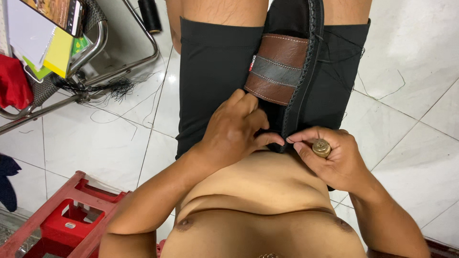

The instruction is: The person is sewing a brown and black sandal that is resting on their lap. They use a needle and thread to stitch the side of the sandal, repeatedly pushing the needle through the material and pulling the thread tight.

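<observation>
The right hand (330, 157) is pinching the stitched edge of a black shoe (299, 71) between thumb and forefinger, a brass thimble (321, 147) capping one finger. The left hand (234, 131) is curling over the shoe's heel end, fingertips pressing the same rim. The shoe is lying lengthwise between the thighs, its brown and grey leather strap (276, 69) facing up, loose black thread (382, 93) trailing onto the white tile floor (416, 43).

We see a pale tiled floor (411, 62) filling the frame. At the lower left a red plastic crate (62, 220) sits on it; at the upper left stands a metal chair frame (119, 67), with loose black threads (114, 91) beside it.
</observation>
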